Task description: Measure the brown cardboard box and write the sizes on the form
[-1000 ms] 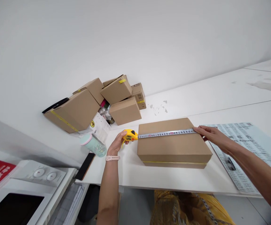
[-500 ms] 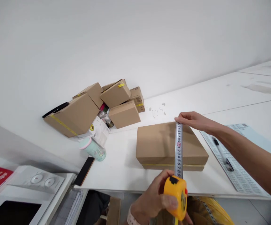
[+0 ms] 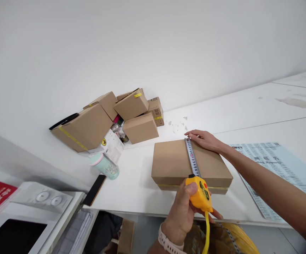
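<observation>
Cardboard box (image 3: 169,160) lay on the white surface (image 3: 131,197), close to its near edge and well in from the near left corner. Silver tape blade (image 3: 191,157) crossed the box top, far rim to near rim. Left hand (image 3: 181,210) was curled round the yellow tape case (image 3: 201,195), gripping it at the near rim. Right hand (image 3: 202,139) lay at the far rim beside the blade's end, fingers close together; could not tell whether it pinched the end. Judged best: blade flat and square to the rims, end flush, reading taken from directly above. Printed sheet (image 3: 269,176) lay right of the box; mint tumbler (image 3: 107,165) stood toward the left edge.
</observation>
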The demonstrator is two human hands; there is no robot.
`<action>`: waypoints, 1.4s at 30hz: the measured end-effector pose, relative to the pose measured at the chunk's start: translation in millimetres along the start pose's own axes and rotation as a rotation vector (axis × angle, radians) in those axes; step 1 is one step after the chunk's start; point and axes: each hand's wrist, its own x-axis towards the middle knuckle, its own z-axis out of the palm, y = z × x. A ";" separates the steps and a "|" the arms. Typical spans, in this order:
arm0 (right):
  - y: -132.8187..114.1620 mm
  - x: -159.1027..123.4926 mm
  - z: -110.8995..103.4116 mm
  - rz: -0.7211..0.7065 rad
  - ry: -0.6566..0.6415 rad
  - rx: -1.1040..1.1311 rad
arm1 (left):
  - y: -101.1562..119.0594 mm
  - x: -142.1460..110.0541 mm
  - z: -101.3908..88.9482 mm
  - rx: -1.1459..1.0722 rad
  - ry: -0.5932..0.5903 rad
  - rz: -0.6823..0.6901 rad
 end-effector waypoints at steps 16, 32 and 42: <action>-3.3 -3.4 2.5 -0.030 0.136 0.012 | -11.8 -15.8 0.1 0.091 -0.044 0.130; 38.1 -192.6 57.2 0.094 0.500 0.251 | 14.8 -54.8 -118.2 0.326 0.506 0.505; -26.4 -107.1 -18.2 0.255 0.506 -0.161 | 73.0 -38.9 -71.6 0.307 0.281 0.664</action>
